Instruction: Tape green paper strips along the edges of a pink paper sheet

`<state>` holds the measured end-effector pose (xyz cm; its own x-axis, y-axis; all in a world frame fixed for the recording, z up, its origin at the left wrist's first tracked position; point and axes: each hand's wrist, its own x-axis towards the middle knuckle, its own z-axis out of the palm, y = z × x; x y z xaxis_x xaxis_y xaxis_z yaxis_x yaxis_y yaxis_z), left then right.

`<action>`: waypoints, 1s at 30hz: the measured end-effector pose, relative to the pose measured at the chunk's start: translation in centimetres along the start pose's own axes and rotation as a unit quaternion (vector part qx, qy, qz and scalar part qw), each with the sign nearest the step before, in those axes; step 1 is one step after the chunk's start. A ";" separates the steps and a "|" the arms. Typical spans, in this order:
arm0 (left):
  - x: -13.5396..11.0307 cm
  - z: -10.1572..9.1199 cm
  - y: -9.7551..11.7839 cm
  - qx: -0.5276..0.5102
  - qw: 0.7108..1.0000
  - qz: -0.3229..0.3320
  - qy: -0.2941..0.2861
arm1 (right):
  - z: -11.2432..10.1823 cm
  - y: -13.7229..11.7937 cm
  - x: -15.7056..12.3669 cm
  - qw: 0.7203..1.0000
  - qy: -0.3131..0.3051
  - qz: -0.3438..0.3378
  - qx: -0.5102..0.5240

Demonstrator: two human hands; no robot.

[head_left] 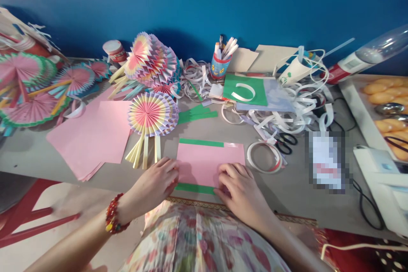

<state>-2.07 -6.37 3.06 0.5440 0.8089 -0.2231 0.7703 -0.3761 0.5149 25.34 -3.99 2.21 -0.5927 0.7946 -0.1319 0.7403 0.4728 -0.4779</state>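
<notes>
Tape roll (265,171) lies between the pink sheet (199,165) and scissors (280,139).

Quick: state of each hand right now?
Left hand: fingers bent at the left edge of the green-edged pink sheet; grip unclear.
Right hand: fingers curled over its right part; grip unclear.

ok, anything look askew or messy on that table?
Yes: curled white strips lie in a loose tangle by the scissors. Also, the far green strip on the handled pink sheet stops short of the sheet's right corner, looking uneven.
</notes>
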 end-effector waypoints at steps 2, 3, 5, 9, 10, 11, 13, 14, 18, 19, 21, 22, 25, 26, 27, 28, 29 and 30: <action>0.0 0.1 0.0 -0.004 1.000 -0.005 -0.001 | 0.0 0.0 0.0 1.000 0.001 0.002 -0.006; 0.0 0.1 0.0 -0.005 1.000 -0.008 0.000 | 0.0 0.0 0.0 1.000 0.001 0.004 -0.007; 0.0 0.2 -0.1 -0.008 1.000 -0.012 0.006 | 0.0 0.0 0.0 1.000 0.003 0.009 -0.005; -0.1 0.4 -0.4 -0.026 0.999 -0.014 0.020 | -0.1 0.3 -0.1 1.000 -0.001 0.006 0.010; -0.2 0.4 -0.5 -0.031 0.999 -0.012 0.022 | -0.1 0.3 -0.1 1.000 -0.002 0.002 0.013; -0.3 0.5 -0.6 -0.037 0.999 -0.009 0.023 | -0.1 0.3 -0.2 1.000 -0.003 -0.002 0.015; -0.4 0.4 -0.6 -0.043 0.999 -0.006 0.028 | -0.2 0.4 -0.2 1.000 0.000 -0.009 0.016; -0.5 0.3 -0.6 -0.044 0.999 -0.008 0.030 | -0.3 0.4 -0.3 1.000 0.002 -0.012 0.017; -0.7 -0.2 -0.1 -0.039 0.999 -0.019 0.024 | -1.2 0.9 -0.4 0.997 0.011 -0.026 0.070; -0.7 -0.4 0.1 -0.037 0.999 -0.016 0.025 | -1.6 1.1 -0.5 0.995 0.016 -0.031 0.094; -0.6 -0.5 0.5 -0.037 0.999 0.008 0.032 | -2.2 1.5 -0.8 0.991 0.031 -0.042 0.125; -0.6 -0.4 0.7 -0.037 0.998 0.030 0.034 | -2.5 1.7 -0.9 0.990 0.038 -0.051 0.128; -0.4 0.3 1.1 -0.025 0.992 0.126 0.021 | -2.4 1.9 -1.4 0.990 0.031 -0.092 0.100; -0.3 0.6 1.1 -0.011 0.989 0.147 0.017 | -2.1 1.9 -1.6 0.991 0.020 -0.103 0.086; -0.3 1.0 1.1 0.007 0.988 0.157 0.015 | -1.8 1.8 -1.7 0.991 0.007 -0.109 0.073; -0.2 1.3 1.1 0.024 0.987 0.156 0.015 | -1.5 1.8 -1.9 0.992 -0.003 -0.111 0.061; -0.2 1.5 1.0 0.038 0.988 0.150 0.014 | -1.3 1.9 -2.0 0.992 -0.010 -0.111 0.051; -0.2 1.7 0.9 0.047 0.989 0.143 0.012 | -1.0 1.9 -2.0 0.993 -0.011 -0.111 0.043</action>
<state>-0.95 -7.68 2.15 0.7370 0.6733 -0.0596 0.6140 -0.6301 0.4754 28.27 -4.31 2.48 -0.7455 0.6656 -0.0348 0.5623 0.6000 -0.5691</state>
